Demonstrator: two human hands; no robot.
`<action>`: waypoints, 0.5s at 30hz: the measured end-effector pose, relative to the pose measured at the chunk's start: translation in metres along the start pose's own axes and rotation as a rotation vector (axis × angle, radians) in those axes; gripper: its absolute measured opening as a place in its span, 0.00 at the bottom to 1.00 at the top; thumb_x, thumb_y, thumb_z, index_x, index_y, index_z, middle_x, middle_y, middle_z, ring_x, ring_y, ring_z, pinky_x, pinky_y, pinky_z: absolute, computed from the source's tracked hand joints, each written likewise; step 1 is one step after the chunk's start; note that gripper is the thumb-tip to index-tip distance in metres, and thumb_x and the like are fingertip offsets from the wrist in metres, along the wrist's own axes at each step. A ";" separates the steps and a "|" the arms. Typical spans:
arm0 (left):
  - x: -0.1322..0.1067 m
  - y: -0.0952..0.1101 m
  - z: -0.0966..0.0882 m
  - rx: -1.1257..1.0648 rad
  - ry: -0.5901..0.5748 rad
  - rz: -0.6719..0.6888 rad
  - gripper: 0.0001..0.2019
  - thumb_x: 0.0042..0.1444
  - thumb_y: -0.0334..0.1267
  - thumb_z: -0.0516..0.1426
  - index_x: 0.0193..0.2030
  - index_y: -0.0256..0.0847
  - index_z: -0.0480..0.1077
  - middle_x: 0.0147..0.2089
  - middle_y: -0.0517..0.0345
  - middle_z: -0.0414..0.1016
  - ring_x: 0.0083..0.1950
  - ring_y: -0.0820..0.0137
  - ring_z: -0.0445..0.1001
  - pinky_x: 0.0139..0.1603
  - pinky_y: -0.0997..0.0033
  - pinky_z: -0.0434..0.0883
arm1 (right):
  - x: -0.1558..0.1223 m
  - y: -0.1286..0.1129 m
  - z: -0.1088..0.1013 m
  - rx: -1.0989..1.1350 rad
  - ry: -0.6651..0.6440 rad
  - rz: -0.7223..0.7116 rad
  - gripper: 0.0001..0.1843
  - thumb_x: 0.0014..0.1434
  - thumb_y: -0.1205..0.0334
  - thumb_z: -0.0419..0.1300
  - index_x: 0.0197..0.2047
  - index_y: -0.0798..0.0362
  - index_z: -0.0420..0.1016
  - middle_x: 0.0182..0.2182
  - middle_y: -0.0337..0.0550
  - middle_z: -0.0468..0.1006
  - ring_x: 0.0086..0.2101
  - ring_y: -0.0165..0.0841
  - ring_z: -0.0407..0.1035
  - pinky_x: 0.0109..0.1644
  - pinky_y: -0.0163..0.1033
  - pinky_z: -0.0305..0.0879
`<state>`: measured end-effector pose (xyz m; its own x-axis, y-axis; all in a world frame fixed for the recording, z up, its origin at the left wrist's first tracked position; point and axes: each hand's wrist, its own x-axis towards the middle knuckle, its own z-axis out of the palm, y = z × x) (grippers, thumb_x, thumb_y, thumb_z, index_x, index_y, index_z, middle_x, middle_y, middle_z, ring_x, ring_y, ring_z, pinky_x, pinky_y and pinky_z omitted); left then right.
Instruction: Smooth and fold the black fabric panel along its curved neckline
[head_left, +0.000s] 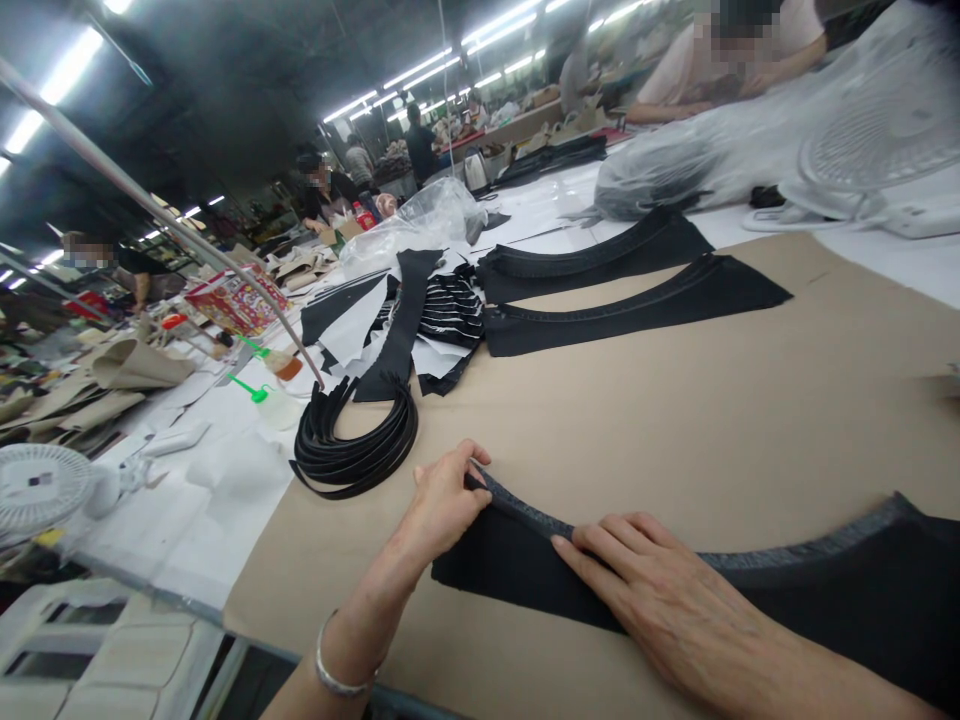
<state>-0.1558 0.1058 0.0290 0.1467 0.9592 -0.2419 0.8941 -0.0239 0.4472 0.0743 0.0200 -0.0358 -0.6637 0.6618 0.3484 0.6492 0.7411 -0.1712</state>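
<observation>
A black curved fabric piece (847,590) with a grey stitched edge lies on the brown paper-covered table (712,420) in front of me. My left hand (442,500) pinches the left tip of its upper edge, fingers closed on the fabric. My right hand (660,590) lies flat on the piece with its fingers stretched out, pressing along the same edge. A silver bracelet sits on my left wrist.
A bundle of black hoop bands (352,450) lies just beyond my left hand. Farther back lie stacked black curved pieces (637,300), striped scraps and plastic bags (420,225). Glue bottles with green nozzles (262,395) and a small white fan (41,485) stand left. Other people work at the back.
</observation>
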 end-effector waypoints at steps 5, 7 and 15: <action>-0.002 0.004 0.000 -0.018 0.009 0.020 0.17 0.46 0.26 0.55 0.43 0.45 0.66 0.37 0.65 0.77 0.42 0.67 0.73 0.52 0.57 0.56 | 0.001 0.001 0.000 0.009 -0.007 0.009 0.23 0.57 0.75 0.50 0.56 0.57 0.67 0.41 0.46 0.71 0.37 0.37 0.63 0.45 0.45 0.60; -0.003 0.006 0.000 -0.009 0.011 0.019 0.17 0.46 0.26 0.55 0.43 0.45 0.66 0.37 0.64 0.77 0.42 0.67 0.73 0.52 0.56 0.56 | 0.001 0.002 0.000 0.013 -0.011 0.008 0.24 0.57 0.75 0.51 0.56 0.56 0.67 0.41 0.46 0.71 0.37 0.37 0.63 0.45 0.44 0.60; -0.003 0.007 0.005 0.055 0.042 0.033 0.19 0.45 0.25 0.54 0.44 0.46 0.66 0.36 0.63 0.75 0.43 0.65 0.72 0.50 0.58 0.55 | 0.000 0.001 0.002 -0.012 0.018 0.007 0.26 0.54 0.76 0.49 0.56 0.55 0.67 0.43 0.46 0.72 0.38 0.37 0.65 0.46 0.46 0.61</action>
<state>-0.1483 0.1018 0.0284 0.1597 0.9686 -0.1907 0.9109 -0.0702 0.4066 0.0738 0.0211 -0.0376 -0.6525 0.6650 0.3634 0.6585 0.7348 -0.1624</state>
